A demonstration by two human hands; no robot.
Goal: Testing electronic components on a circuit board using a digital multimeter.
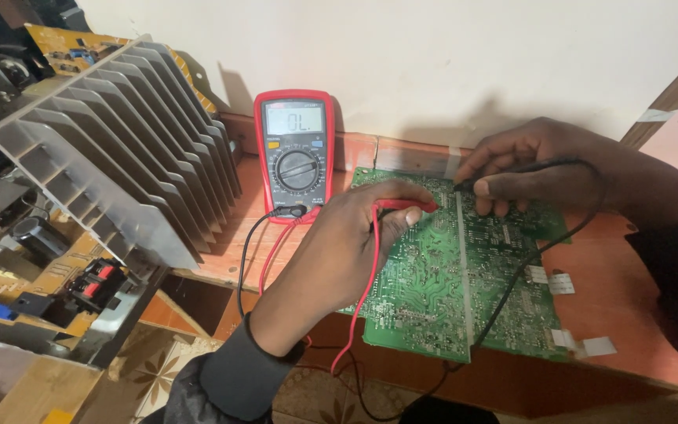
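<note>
I'm at a small electronics repair workshop, prob. home-run — my red multimeter [295, 153] stands against a plain wall, leads trailing over a worn wooden counter [629, 290]. A bare green circuit board [464, 290] lies on it. To my left, a big finned grey heat sink [119, 141] w/ opened amp parts and speaker terminals [96, 280] — patterned floor [151, 369] below.

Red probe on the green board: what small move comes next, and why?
Probably slide the red probe in the left hand a short way to a neighbouring solder point. Both probes sit on the circuit board, the black probe in the right hand, and the meter leaning on the wall shows letters, not a figure.
</note>
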